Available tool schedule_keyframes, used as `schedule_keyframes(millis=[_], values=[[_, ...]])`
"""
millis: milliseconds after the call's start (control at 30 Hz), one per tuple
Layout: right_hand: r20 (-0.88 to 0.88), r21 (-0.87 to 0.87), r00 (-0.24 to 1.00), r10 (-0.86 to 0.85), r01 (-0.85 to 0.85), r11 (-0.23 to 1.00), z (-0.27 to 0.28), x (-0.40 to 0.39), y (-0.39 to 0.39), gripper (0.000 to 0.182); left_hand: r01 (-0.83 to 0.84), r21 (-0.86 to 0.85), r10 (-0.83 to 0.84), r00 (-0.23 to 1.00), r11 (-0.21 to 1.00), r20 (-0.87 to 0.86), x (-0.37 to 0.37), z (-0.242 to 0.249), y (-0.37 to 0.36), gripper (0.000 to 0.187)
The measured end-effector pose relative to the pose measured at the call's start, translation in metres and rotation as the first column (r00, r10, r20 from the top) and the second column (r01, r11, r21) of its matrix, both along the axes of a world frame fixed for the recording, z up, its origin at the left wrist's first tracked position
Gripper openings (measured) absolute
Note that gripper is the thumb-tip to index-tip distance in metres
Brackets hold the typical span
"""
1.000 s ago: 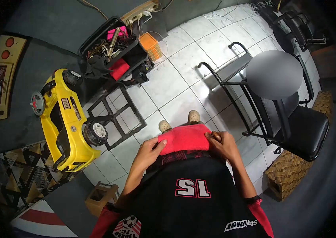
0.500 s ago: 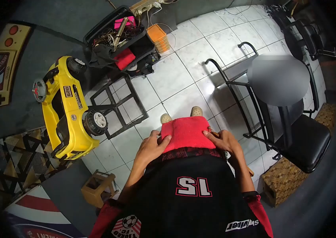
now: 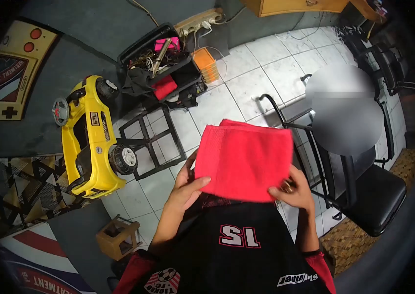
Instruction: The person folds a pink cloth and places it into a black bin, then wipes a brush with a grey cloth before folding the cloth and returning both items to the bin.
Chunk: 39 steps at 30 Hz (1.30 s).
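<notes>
A folded red towel (image 3: 246, 161) hangs in front of my body, held up between both hands. My left hand (image 3: 188, 188) grips its left lower side, thumb over the front and the other fingers behind the cloth. At the right lower corner, my right hand (image 3: 295, 191) pinches the towel, its thumb on the near face; a ring-like brownish object shows at its fingers. A second layer of the fold peeks out along the top edge. My black jersey (image 3: 237, 259) with the number 15 lies just below the towel.
To the left stands a yellow toy car (image 3: 90, 142) beside a black metal frame (image 3: 153, 139). A black bin (image 3: 163, 63) of cables and an orange crate stack (image 3: 205, 63) sit farther off. At right are a black chair (image 3: 379, 201) and a woven box (image 3: 349, 240).
Both hands have lifted the towel away from my waist toward the camera. It now looks larger and covers my shoes. The view has shifted slightly, showing a wooden drawer at the top.
</notes>
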State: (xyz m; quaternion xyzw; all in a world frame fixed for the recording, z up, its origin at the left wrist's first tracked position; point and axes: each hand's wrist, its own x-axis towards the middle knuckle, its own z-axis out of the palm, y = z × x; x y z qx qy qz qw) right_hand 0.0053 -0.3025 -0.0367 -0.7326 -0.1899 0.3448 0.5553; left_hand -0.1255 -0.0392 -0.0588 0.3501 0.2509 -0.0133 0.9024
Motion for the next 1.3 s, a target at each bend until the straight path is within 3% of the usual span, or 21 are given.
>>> schedule_keyframes(millis=[33, 67, 133, 167, 200, 267, 300, 433, 600, 733, 767, 833, 867, 1000, 1067, 1100, 1133, 1200, 1233, 1267, 1300], values=[[0.042, 0.208, 0.999, -0.030, 0.021, 0.978, 0.005, 0.003, -0.001, 0.045, 0.081, -0.008, -0.081, 0.996, 0.997, 0.025, -0.001, 0.007, 0.005, 0.083], [0.054, 0.216, 0.998, -0.025, 0.012, 0.976, 0.000, 0.005, -0.003, 0.045, 0.075, 0.001, -0.075, 0.996, 0.997, 0.037, 0.001, 0.009, 0.008, 0.083], [-0.112, 0.536, 0.981, -0.155, 0.191, 0.822, -0.022, 0.014, -0.009, 0.052, 0.266, -0.057, -0.250, 0.947, 0.962, 0.204, 0.008, 0.009, 0.009, 0.085], [-0.039, 0.523, 0.991, -0.132, 0.132, 0.842, -0.030, 0.022, -0.010, 0.060, 0.262, -0.046, -0.247, 0.945, 0.964, 0.213, 0.014, 0.007, 0.006, 0.085], [-0.027, 0.531, 0.992, -0.126, 0.121, 0.838, -0.030, 0.026, -0.006, 0.060, 0.222, 0.099, -0.236, 0.959, 0.970, 0.159, 0.022, 0.002, -0.002, 0.076], [-0.268, 0.362, 0.927, -0.264, 0.350, 0.864, -0.027, 0.029, 0.005, 0.065, 0.148, 0.378, -0.179, 0.983, 0.914, 0.049, 0.037, -0.006, -0.019, 0.061], [-0.215, 0.341, 0.937, -0.276, 0.337, 0.878, -0.024, 0.031, 0.010, 0.072, 0.104, 0.441, -0.148, 0.987, 0.891, 0.065, 0.041, -0.002, -0.024, 0.050], [-0.170, 0.324, 0.980, -0.107, 0.158, 0.933, -0.033, 0.046, -0.002, 0.090, -0.001, 0.472, -0.040, 0.996, 0.882, 0.075, 0.040, -0.009, -0.031, 0.047], [-0.194, 0.374, 0.979, -0.055, 0.125, 0.919, -0.042, 0.056, 0.003, 0.096, -0.122, 0.582, 0.040, 0.988, 0.804, 0.152, 0.039, -0.019, -0.043, 0.042], [-0.416, 0.430, 0.891, 0.179, 0.020, 0.903, -0.077, 0.067, -0.009, 0.086, -0.095, 0.731, 0.015, 0.993, 0.676, 0.115, 0.036, -0.020, -0.043, 0.046], [-0.543, 0.384, 0.807, 0.231, -0.006, 0.923, -0.075, 0.072, -0.007, 0.078, -0.101, 0.730, 0.029, 0.993, 0.676, 0.111, 0.038, -0.019, -0.039, 0.046], [-0.698, 0.309, 0.686, 0.205, 0.031, 0.951, -0.051, 0.076, 0.014, 0.049, -0.003, 0.648, -0.119, 0.982, 0.761, 0.145, 0.043, -0.013, -0.024, 0.049], [-0.701, 0.306, 0.683, 0.207, 0.025, 0.952, -0.050, 0.076, 0.024, 0.049, 0.054, 0.605, -0.191, 0.968, 0.795, 0.165, 0.045, -0.013, -0.017, 0.051], [-0.650, 0.066, 0.759, -0.039, 0.108, 0.992, -0.061, 0.076, 0.056, 0.026, 0.110, 0.574, -0.110, 0.993, 0.811, -0.034, 0.044, -0.051, 0.019, 0.053], [-0.601, 0.104, 0.797, -0.060, 0.152, 0.983, -0.069, 0.081, 0.071, 0.016, 0.129, 0.079, -0.122, 0.988, 0.989, -0.090, 0.043, -0.059, 0.039, 0.056], [-0.605, 0.067, 0.789, -0.107, 0.185, 0.981, -0.056, 0.086, 0.086, 0.009, 0.121, -0.188, -0.156, 0.971, 0.975, -0.182, 0.023, -0.101, 0.055, 0.071], [-0.614, 0.058, 0.780, -0.119, 0.195, 0.979, -0.055, 0.091, 0.098, 0.009, 0.128, -0.196, -0.167, 0.967, 0.972, -0.194, 0.014, -0.125, 0.060, 0.071], [-0.506, 0.020, 0.848, -0.161, 0.197, 0.980, -0.060, 0.100, 0.124, 0.013, 0.086, -0.674, -0.020, 0.994, 0.733, 0.104, 0.014, -0.159, 0.064, 0.090], [-0.457, 0.032, 0.873, -0.167, 0.204, 0.978, -0.056, 0.104, 0.142, 0.016, 0.012, -0.453, -0.072, 0.991, 0.891, -0.115, 0.030, -0.138, 0.060, 0.102], [-0.405, -0.015, 0.898, -0.170, 0.180, 0.984, -0.069, 0.110, 0.155, 0.016, 0.024, -0.464, -0.100, 0.985, 0.885, -0.140, 0.032, -0.151, 0.068, 0.102], [-0.397, -0.022, 0.889, -0.230, 0.241, 0.970, -0.077, 0.113, 0.172, 0.015, 0.075, -0.601, -0.127, 0.991, 0.796, -0.044, 0.030, -0.171, 0.079, 0.102]])
